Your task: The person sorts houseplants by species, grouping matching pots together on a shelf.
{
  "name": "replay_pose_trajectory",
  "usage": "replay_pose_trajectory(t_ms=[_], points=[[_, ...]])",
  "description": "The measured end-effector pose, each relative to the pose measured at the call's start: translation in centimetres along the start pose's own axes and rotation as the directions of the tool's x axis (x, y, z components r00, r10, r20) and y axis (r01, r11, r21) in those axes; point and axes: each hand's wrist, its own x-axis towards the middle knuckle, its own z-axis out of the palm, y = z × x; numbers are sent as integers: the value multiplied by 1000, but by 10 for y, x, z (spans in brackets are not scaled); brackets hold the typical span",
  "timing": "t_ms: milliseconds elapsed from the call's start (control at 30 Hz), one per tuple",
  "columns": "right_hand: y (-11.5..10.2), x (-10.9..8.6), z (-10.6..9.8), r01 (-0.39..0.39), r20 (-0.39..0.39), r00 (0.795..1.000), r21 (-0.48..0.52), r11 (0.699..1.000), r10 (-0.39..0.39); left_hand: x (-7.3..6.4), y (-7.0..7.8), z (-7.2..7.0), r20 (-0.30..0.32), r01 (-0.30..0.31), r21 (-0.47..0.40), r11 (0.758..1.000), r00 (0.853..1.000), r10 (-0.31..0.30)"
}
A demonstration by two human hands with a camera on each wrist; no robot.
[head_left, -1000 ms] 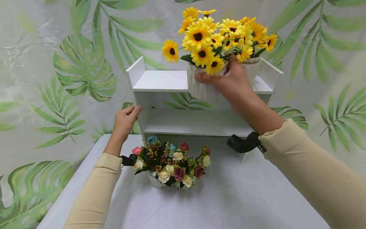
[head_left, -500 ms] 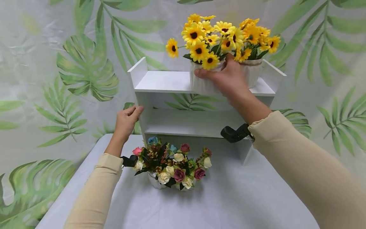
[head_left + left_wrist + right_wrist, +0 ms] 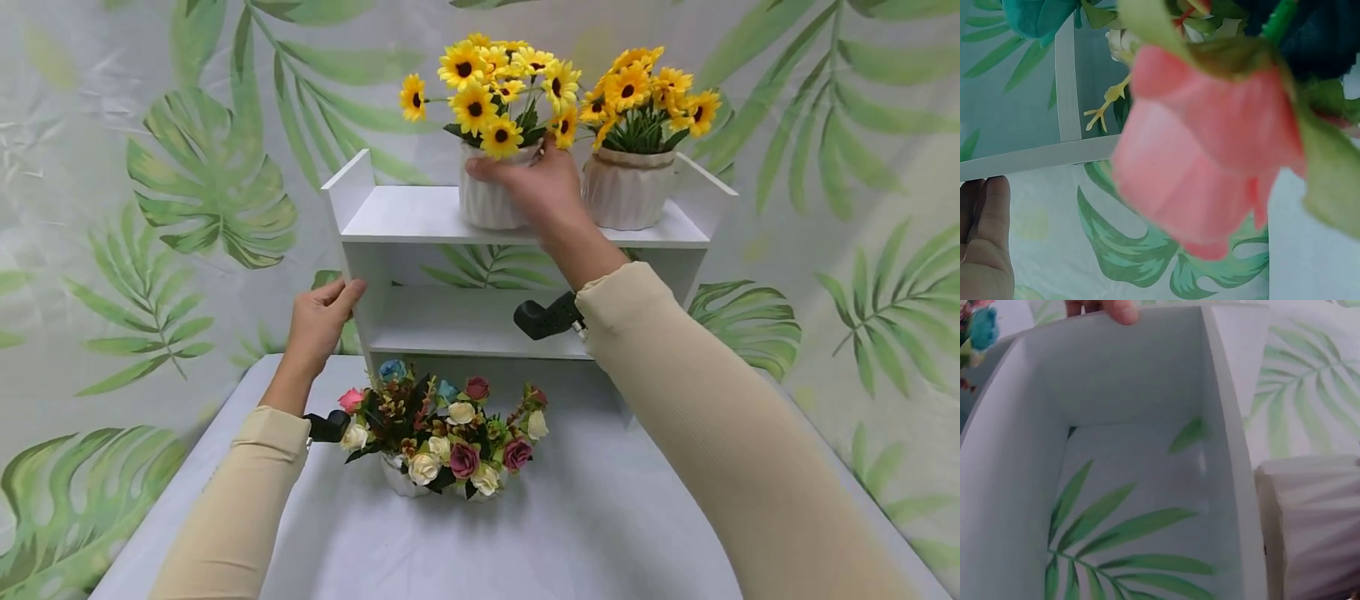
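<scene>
The thumb of the right hand point(image 3: 542, 187) lies across the front of the white sunflower pot point(image 3: 480, 196), just under the blooms, its fingers wrapped round the other side in a grip near the rim. The left hand point(image 3: 322, 312) has its thumb and fingers bunched together, tips at the left edge of the shelf point(image 3: 408, 208); whether they pinch the panel or merely rest against it, I can't tell.

The held pot is upright on the top board, left of its twin, the second pot point(image 3: 628, 196), with a gap between. It looks to me like the placing step, nearly done. I can't tell how much weight the hand carries. What's called for now, I'd say, is to check the base sits flat, loosen the grip and draw back without snagging petals.

Below, the middle board is bare, and two rose pots point(image 3: 405, 477) stand on the table point(image 3: 420, 558), possibly next.
</scene>
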Motion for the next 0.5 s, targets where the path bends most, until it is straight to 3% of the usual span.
replay_pose_trajectory(t_ms=[167, 367, 500], points=[[7, 8, 11, -15, 3, 1000, -10, 1000, 15, 1, -3, 1, -7, -2, -7, 1000, 1000, 2], [16, 13, 22, 52, 29, 998, -107, 993, -49, 0, -2, 1, -6, 5, 7, 1000, 1000, -5], [16, 13, 23, 52, 21, 999, -205, 977, -49, -2, 1, 3, -6, 16, 36, 999, 1000, -16]])
